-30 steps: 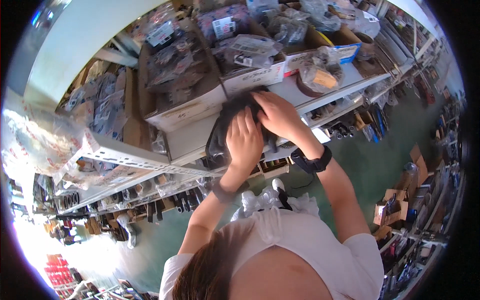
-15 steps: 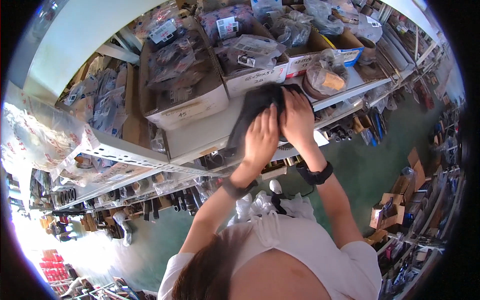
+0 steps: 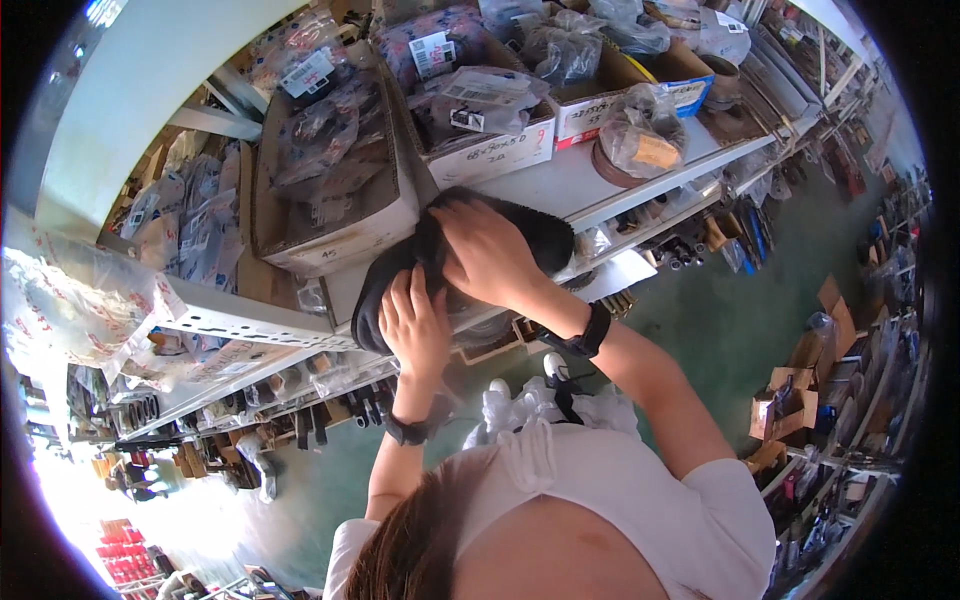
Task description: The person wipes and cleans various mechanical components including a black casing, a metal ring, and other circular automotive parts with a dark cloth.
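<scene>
A soft black cloth (image 3: pixel 537 232) lies bunched along the front of a white metal shelf (image 3: pixel 590 198), part of it hanging at the edge. My left hand (image 3: pixel 415 325) is on its left part, fingers bent over the fabric. Beside it, my right hand (image 3: pixel 490 255) grips the middle, its fingertips tucked into a fold. The underside of the cloth and both thumbs are mostly hidden. Just behind stand a white carton (image 3: pixel 345 245) of bagged parts and another carton (image 3: pixel 490 157) with plastic packets.
A bagged ring-shaped part (image 3: pixel 640 140) sits near the shelf edge on the right. Lower shelves hold many tubular parts. Open cardboard boxes (image 3: pixel 785 405) stand on the green floor (image 3: pixel 690 340) at right, by another rack. A perforated shelf rail (image 3: pixel 250 325) runs at left.
Both hands have moved left along the shelf with the black cloth. The right hand has turned across it, and the cloth has gone from a flatter spread to a bunched shape.
</scene>
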Action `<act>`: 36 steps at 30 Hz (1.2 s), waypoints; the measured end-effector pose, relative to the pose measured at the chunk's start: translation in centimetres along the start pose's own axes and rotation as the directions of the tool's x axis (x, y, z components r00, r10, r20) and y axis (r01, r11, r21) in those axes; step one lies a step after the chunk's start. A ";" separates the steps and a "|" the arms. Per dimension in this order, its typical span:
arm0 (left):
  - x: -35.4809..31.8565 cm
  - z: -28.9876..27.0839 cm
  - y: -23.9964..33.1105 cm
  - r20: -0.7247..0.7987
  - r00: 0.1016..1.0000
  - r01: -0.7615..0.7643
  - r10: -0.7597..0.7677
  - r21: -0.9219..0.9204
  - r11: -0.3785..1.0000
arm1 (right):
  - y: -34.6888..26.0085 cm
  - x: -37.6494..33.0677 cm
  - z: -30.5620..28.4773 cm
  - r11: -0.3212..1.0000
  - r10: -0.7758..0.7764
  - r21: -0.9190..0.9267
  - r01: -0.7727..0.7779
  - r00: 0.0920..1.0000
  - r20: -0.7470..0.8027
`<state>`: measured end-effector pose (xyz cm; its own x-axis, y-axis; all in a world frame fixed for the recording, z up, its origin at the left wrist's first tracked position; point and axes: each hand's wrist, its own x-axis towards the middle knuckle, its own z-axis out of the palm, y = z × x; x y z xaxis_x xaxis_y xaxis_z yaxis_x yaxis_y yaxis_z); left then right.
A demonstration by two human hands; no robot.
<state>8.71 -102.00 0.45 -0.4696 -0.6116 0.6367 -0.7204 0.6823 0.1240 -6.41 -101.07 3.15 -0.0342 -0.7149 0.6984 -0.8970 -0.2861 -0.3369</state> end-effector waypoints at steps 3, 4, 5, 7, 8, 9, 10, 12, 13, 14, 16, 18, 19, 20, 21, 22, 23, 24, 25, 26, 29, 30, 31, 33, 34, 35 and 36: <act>0.9 -0.2 0.2 0.037 0.999 -0.027 0.027 -0.009 1.000 | 0.3 -0.3 -2.0 0.989 0.148 -0.017 -0.147 0.985 0.090; 1.0 -0.4 0.4 0.069 0.997 -0.032 0.033 -0.021 0.999 | 0.5 -0.6 -3.0 0.957 0.288 -0.037 -0.286 0.940 0.183; 1.5 -0.4 0.9 0.126 0.991 -0.042 0.048 -0.050 0.998 | 1.2 -1.0 -3.8 0.948 0.313 -0.103 -0.300 0.937 0.153; 2.7 0.2 2.7 0.187 0.975 -0.107 0.119 -0.073 0.992 | 2.7 -1.6 -5.2 0.913 0.361 -0.217 -0.344 0.931 0.044; 3.5 0.6 3.9 0.199 0.968 -0.141 0.152 -0.072 0.987 | 3.7 -1.9 -5.7 0.901 0.366 -0.250 -0.355 0.931 -0.004; 4.1 1.5 5.0 0.174 0.969 -0.159 0.175 -0.101 0.982 | 5.0 -2.5 -5.9 0.903 0.323 -0.294 -0.314 0.946 -0.020; 4.8 2.1 5.8 0.146 0.971 -0.175 0.192 -0.122 0.977 | 5.5 -2.5 -6.0 0.904 0.272 -0.333 -0.266 0.962 -0.032; 4.9 2.8 6.1 0.125 0.972 -0.181 0.199 -0.144 0.973 | 5.3 -2.5 -6.0 0.899 0.287 -0.337 -0.279 0.958 -0.025; 4.6 3.0 5.9 0.102 0.972 -0.197 0.214 -0.153 0.968 | 5.4 -2.6 -6.0 0.908 0.255 -0.337 -0.248 0.967 -0.022; 4.4 2.9 5.7 0.078 0.971 -0.212 0.227 -0.161 0.964 | 5.3 -2.6 -5.9 0.917 0.222 -0.337 -0.215 0.975 -0.019; 3.2 2.3 5.0 0.086 0.975 -0.189 0.204 -0.160 0.969 | 4.7 -2.8 -5.6 0.934 0.195 -0.304 -0.187 0.981 -0.004; 1.1 1.3 3.6 0.063 0.980 -0.176 0.188 -0.168 0.970 | 3.1 -3.5 -5.0 0.970 0.141 -0.203 -0.130 0.989 0.040; 0.2 0.7 2.9 0.038 0.987 -0.146 0.153 -0.156 0.977 | 1.8 -3.7 -4.4 0.979 0.140 -0.157 -0.127 0.987 0.077; -0.7 0.0 2.0 0.012 0.993 -0.115 0.118 -0.144 0.983 | 0.5 -3.5 -3.7 0.992 0.108 -0.071 -0.102 0.990 0.093; -1.8 -0.2 0.8 -0.008 0.997 -0.072 0.071 -0.130 0.989 | -0.9 -3.2 -3.2 0.990 0.137 -0.046 -0.131 0.979 0.154; -2.3 -1.0 0.1 0.030 1.000 0.001 0.006 -0.239 0.971 | -1.8 -2.8 -2.7 0.986 0.165 -0.024 -0.164 0.964 0.208; -2.7 -1.3 -0.3 0.034 0.996 0.085 -0.079 -0.195 0.977 | -2.3 -2.3 -1.9 0.990 0.141 -0.052 -0.134 0.972 0.190; -2.9 -1.8 -0.7 0.035 0.985 0.173 -0.169 -0.136 0.976 | -3.0 -1.8 -1.1 0.993 0.110 -0.067 -0.100 0.979 0.173; -2.7 -2.1 -1.0 0.038 0.971 0.241 -0.238 -0.105 0.965 | -3.5 -1.1 -0.8 0.984 0.172 -0.068 -0.162 0.971 0.167; -2.5 -2.1 -1.4 0.026 0.969 0.248 -0.247 -0.070 0.966 | -3.7 -0.8 -0.9 0.985 0.172 -0.062 -0.163 0.971 0.165; -1.5 -2.5 -1.6 0.119 0.968 0.215 -0.219 0.045 0.975 | -2.9 -0.3 -0.7 0.950 0.311 -0.064 -0.305 0.937 0.160; -1.2 -2.7 -1.7 0.151 0.970 0.186 -0.192 0.050 0.981 | -2.3 -0.4 -0.3 0.963 0.269 -0.058 -0.264 0.957 0.108; -0.2 -3.1 -1.8 0.189 0.966 0.173 -0.177 0.037 0.984 | -2.1 0.0 -0.7 0.966 0.256 -0.067 -0.249 0.960 0.118; 1.9 -3.7 -2.9 0.192 0.979 0.081 -0.065 -0.077 0.994 | -1.4 0.6 -1.1 0.967 0.251 -0.077 -0.242 0.957 0.145; 2.9 -4.0 -3.2 0.194 0.981 0.039 -0.014 -0.129 0.991 | -1.1 0.9 -1.0 0.966 0.256 -0.071 -0.247 0.952 0.167; 3.6 -4.5 -3.0 0.280 0.960 0.087 -0.029 -0.198 0.976 | -1.0 1.1 -1.2 0.958 0.286 -0.073 -0.277 0.935 0.210; 3.9 -4.4 -2.9 0.274 0.961 0.092 -0.037 -0.192 0.977 | -0.7 0.9 -1.1 0.961 0.276 -0.068 -0.267 0.938 0.211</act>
<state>11.21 -104.55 5.90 -0.5644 -0.7225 0.3993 -0.6493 0.6872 0.3257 -6.28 -100.81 4.75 -0.1864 -0.8840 0.4287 -0.8829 -0.0407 -0.4679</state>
